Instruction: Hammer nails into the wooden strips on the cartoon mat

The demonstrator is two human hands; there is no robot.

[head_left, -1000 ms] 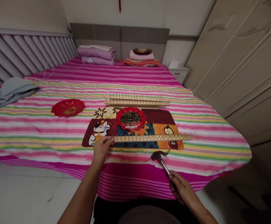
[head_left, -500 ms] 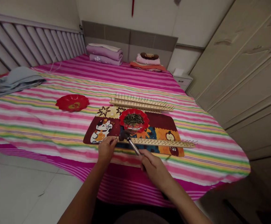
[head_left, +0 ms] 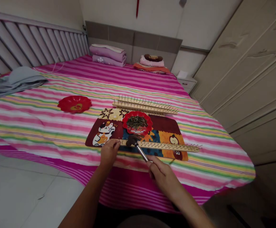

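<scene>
My right hand (head_left: 163, 172) is wrapped around the handle of a hammer (head_left: 141, 151). Its dark head hangs over the left part of a pale wooden strip (head_left: 157, 145), from which a row of nails sticks up. At the strip's left end, my left hand (head_left: 109, 152) is closed, thumb and forefinger pinching a thin nail (head_left: 119, 141); the fingers partly hide that end. Just beyond the hammer head, a red scalloped dish (head_left: 125, 127) holds a heap of loose nails (head_left: 137, 121). Strip and dish lie on a patterned mat (head_left: 168, 125).
More nail-studded wooden strips (head_left: 144, 106) lie behind the mat. A second red dish (head_left: 74, 104) sits to the left on the striped bedspread (head_left: 45, 126). Grey clothing (head_left: 19, 80) is at far left, folded bedding (head_left: 108, 55) by the headboard, wardrobe (head_left: 252, 76) at right.
The hammer and my right hand have moved a little to the right, away from my left fingertips. My left hand keeps its place at the strip's end.
</scene>
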